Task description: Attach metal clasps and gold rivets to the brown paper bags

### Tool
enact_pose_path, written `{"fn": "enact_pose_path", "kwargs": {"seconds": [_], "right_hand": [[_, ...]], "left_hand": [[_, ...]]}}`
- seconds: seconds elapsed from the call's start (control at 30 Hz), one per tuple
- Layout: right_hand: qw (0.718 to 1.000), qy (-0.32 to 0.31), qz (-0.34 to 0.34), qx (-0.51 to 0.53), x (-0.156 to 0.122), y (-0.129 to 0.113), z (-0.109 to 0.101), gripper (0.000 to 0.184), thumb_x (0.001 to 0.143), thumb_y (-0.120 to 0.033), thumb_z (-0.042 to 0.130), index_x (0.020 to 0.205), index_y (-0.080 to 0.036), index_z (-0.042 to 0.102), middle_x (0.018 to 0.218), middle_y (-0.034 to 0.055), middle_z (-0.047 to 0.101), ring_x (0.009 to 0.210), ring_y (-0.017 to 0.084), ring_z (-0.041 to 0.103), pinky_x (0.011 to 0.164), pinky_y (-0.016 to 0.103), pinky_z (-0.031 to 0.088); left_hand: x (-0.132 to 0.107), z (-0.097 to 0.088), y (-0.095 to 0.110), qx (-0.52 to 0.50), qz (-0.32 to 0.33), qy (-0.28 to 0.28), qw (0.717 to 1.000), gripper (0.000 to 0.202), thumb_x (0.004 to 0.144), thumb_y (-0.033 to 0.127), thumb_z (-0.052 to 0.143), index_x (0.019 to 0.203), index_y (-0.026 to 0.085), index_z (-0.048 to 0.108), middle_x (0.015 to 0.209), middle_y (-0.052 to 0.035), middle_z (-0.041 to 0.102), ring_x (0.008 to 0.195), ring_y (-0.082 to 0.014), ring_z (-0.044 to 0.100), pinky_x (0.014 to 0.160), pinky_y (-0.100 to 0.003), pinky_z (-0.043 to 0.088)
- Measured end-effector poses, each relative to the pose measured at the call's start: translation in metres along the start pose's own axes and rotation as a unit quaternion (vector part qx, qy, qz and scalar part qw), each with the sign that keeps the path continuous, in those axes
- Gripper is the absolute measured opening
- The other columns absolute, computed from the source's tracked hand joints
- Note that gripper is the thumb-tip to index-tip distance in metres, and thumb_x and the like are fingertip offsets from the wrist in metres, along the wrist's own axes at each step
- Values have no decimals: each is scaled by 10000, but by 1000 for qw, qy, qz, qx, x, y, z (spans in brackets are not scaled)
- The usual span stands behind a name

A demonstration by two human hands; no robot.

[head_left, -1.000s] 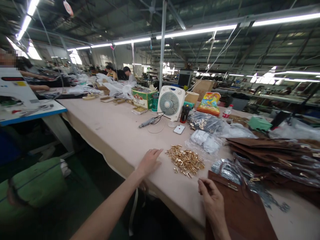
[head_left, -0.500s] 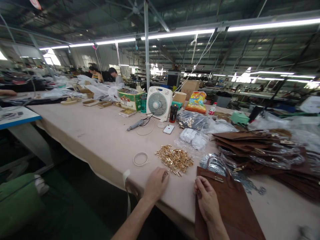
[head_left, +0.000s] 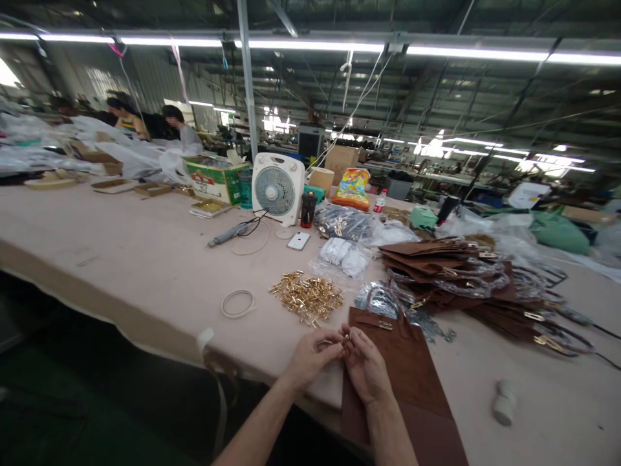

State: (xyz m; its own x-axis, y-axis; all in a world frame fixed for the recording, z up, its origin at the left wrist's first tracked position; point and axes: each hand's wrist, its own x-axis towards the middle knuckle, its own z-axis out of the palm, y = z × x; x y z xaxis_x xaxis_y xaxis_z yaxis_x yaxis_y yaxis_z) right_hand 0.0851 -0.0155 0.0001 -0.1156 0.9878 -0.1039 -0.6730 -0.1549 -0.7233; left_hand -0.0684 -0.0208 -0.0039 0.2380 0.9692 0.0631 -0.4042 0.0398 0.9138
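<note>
My left hand (head_left: pixel 310 359) and my right hand (head_left: pixel 367 369) meet at the table's front edge, fingertips pinched together. Between them is a small metal fitting (head_left: pixel 346 337), mostly hidden by the fingers. Just beyond lies a heap of gold-coloured metal fittings (head_left: pixel 310 299). A brown bag (head_left: pixel 412 378) lies flat under and beside my right hand, with a gold clasp plate (head_left: pixel 385 325) near its top edge. Its handle reaches away toward a plastic-wrapped bundle of silvery metal parts (head_left: pixel 378 298).
Brown bags (head_left: pixel 436 259) are stacked at right, with a white cylindrical object (head_left: pixel 505 402) nearer. A roll of pale tape (head_left: pixel 237 303), a phone (head_left: pixel 298 241), a corded grey tool (head_left: pixel 228 234), a fan (head_left: pixel 278 188) and a dark bottle (head_left: pixel 308 209) stand or lie farther off. People sit back left.
My left hand has moved from beside the heap of fittings to meet my right hand, and both now pinch at one small fitting. The view has turned to the right.
</note>
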Motion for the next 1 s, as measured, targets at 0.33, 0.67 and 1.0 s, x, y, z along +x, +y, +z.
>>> {"fn": "enact_pose_path", "kwargs": {"seconds": [0.33,0.67,1.0], "right_hand": [[999,-18,29,11,2,2,-3,236,765,-282,931,932,-175,802,963,45,756,842,139,694,794,218,588],[999,-19,30,-1,2,1,-3,260,771,-290,915,976,-170,807,966,53,761,881,162,711,823,237,586],[999,-17,29,-3,0,2,2,227,774,-253,907,962,-177,804,946,45,752,843,160,699,802,253,593]], "left_hand": [[-1,-2,-1,5,10,29,1000,414,737,418,914,1032,152,796,1066,-112,783,994,-249,723,941,-353,567],[1,-1,0,11,11,45,999,434,714,436,927,998,140,786,1026,-110,795,940,-243,741,903,-350,583],[2,-5,-7,-16,10,54,998,438,711,394,944,1050,145,822,1104,-129,802,1019,-268,747,982,-381,577]]}}
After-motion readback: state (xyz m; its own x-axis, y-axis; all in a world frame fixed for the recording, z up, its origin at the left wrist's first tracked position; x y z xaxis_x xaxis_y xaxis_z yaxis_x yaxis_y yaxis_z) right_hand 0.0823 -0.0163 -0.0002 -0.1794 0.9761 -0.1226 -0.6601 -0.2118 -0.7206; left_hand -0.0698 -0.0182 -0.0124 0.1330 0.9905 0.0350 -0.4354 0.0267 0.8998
